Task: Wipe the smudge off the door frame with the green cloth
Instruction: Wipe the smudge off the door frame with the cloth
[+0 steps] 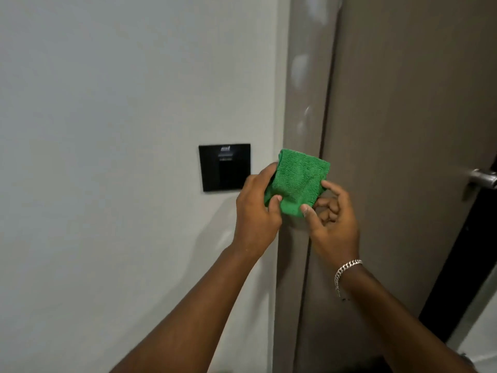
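The green cloth [295, 181] hid part of the door frame [304, 103] behind it. The door handle [482, 179] was blurred and cut off at the right edge. Markings on the black wall panel [224, 166] were too small to read.

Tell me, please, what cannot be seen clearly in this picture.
- Head view: door frame behind the green cloth is hidden by cloth and both hands.
- Door handle: cut by the right edge, blurred.
- Black wall panel: marking too small to read.
- Frame patches: smudge or glare, unclear.
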The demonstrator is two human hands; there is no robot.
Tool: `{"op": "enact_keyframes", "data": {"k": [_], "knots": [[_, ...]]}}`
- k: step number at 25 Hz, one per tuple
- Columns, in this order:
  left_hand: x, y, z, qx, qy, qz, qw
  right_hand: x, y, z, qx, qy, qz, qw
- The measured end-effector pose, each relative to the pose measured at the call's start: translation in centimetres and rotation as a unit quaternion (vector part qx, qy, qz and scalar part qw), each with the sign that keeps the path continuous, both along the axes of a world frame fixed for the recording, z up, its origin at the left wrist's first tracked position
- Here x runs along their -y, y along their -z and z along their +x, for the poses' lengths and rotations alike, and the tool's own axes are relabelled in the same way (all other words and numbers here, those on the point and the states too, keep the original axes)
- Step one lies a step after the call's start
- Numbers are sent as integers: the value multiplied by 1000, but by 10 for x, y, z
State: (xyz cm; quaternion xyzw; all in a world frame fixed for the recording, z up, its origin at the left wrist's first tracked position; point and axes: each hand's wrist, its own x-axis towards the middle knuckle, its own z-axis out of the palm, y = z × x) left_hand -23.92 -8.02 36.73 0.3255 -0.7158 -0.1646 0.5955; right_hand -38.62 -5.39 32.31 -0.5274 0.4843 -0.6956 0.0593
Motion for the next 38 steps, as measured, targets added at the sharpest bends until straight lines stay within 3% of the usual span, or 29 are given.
{"op": "enact_keyframes", "data": {"k": [5,8,12,16,18,20,22,24,27,30,33,35,38], "knots": [[24,-54,-27,27,-47,-74,996,24,-66,-22,-26,70,0,997],[27,-58,-31,6,-42,-85,996,32,-80,-14,5,123,-69,990],[30,-82,-30,-21,-40,-113,993,49,-99,15,-87,117,-126,981],[34,-114,-1,79,42,-78,993,66,-123,36,-85,148,-104,980],[35,-132,17,82,28,-136,987,74,-134,46,-50,186,-100,976],[48,-150,32,93,-80,-270,955,81,-133,50,-60,228,-101,966],[67,-173,45,173,-203,-346,900,88,-116,42,-141,270,-122,945],[84,-189,56,267,-303,-327,855,93,-90,28,-222,288,-141,921],[103,-192,65,323,-391,-305,806,97,-76,17,-216,274,-164,923],[110,-192,64,317,-412,-317,793,103,-119,22,-166,281,-183,927],[113,-192,65,314,-419,-326,787,108,-156,17,-193,291,-222,910],[113,-192,65,314,-423,-331,783,109,-142,11,-251,309,-226,889],[112,-191,65,315,-428,-333,779,102,-96,10,-287,315,-179,887]]}}
